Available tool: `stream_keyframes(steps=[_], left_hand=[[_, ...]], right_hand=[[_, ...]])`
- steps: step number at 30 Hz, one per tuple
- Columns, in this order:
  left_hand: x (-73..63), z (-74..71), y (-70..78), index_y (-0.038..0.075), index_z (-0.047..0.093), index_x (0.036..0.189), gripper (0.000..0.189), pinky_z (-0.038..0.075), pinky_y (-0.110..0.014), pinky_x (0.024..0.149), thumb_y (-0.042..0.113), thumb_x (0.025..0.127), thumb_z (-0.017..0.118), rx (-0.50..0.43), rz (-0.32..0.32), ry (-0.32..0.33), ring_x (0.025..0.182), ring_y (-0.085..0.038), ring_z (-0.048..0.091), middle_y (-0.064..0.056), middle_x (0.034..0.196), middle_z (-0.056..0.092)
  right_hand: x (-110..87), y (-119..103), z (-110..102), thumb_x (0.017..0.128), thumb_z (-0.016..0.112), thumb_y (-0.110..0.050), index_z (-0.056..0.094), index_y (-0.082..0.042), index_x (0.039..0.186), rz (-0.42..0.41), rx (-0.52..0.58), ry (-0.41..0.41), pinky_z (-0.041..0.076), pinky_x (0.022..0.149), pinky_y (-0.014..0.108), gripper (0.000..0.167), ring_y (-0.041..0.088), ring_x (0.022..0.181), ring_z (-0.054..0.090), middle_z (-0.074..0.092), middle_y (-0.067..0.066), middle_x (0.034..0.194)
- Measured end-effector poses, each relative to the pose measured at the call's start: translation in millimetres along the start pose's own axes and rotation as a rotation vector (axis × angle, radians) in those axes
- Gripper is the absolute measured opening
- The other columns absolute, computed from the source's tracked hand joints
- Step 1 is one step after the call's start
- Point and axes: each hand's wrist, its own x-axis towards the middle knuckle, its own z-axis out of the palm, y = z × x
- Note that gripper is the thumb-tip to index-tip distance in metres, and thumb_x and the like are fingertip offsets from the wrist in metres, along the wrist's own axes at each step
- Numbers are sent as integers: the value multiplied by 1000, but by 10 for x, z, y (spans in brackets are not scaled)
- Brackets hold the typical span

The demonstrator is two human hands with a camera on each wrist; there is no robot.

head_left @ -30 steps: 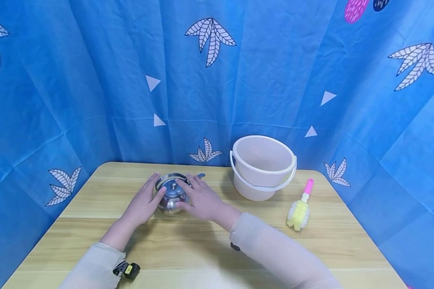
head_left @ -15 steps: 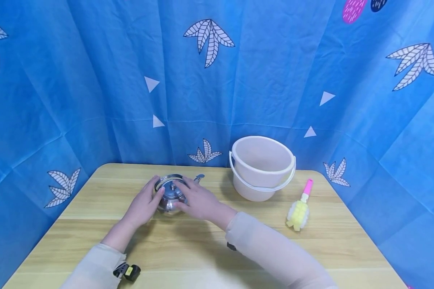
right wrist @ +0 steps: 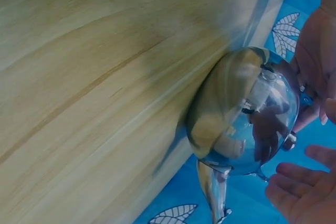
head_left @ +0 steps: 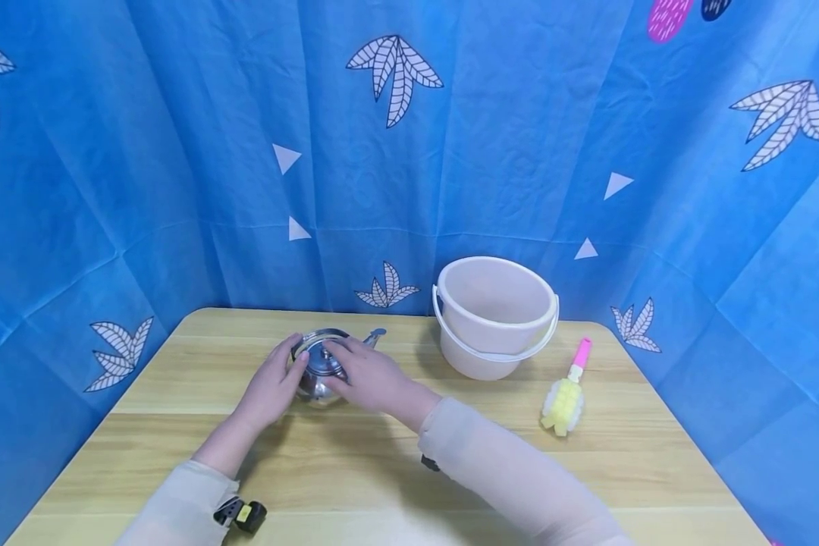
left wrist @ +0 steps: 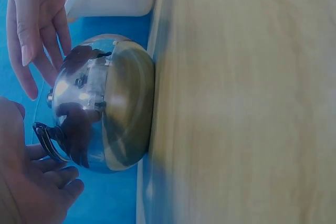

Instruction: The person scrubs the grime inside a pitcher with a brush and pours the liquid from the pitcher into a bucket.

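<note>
A shiny stainless steel teapot (head_left: 314, 390) stands upright on the table, its spout (head_left: 374, 338) pointing to the back right. My left hand (head_left: 268, 390) is at its left side, with the fingers loosely spread beside the folded handle (left wrist: 48, 141). From the right, my right hand (head_left: 374, 379) reaches over the lid (head_left: 319, 364), its fingertips close to the knob and partly covering it. Straight, spread fingers (right wrist: 296, 182) of that hand show apart from the metal in the right wrist view. Both hands are mirrored in the polished body.
A white bucket (head_left: 481, 356) with its handle lowered stands at the back, right of the teapot. Farther right lies a yellow and white sponge brush (head_left: 563, 402) with a pink handle. Blue patterned curtain (head_left: 382, 189) surrounds the wooden table (head_left: 355, 485).
My right hand has shifted a little to the left over the teapot, uncovering more of the spout. The left hand stays almost where it was.
</note>
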Motion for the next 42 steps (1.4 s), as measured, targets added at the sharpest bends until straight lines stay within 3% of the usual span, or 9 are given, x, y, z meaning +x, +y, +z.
stream_keyframes(steps=[15, 32, 42], left_hand=[[-11, 36, 31, -7, 32, 151, 55, 28, -63, 114, 28, 109, 39, -9, 49, 47, 140, -50, 33, -31, 155, 31], [-12, -5, 14, -9, 34, 150, 56, 29, -62, 114, 29, 109, 41, 22, 10, 52, 137, -52, 36, -34, 151, 35], [-14, 12, 4, -8, 31, 151, 61, 32, -62, 112, 34, 108, 42, 25, -13, 29, 136, -51, 38, -33, 153, 33]], right_hand=[[81, -66, 0, 102, 54, -44, 44, -11, 151, -15, -5, 41, 45, 108, 36, 60, 23, 135, 50, 47, 11, 152], [181, -80, -37, 103, 54, -40, 54, -14, 143, 21, 16, 7, 51, 101, 37, 48, 22, 123, 60, 57, 8, 143], [260, -90, -33, 101, 58, -36, 61, -12, 136, 38, 28, 50, 52, 99, 34, 42, 22, 115, 64, 66, 7, 129]])
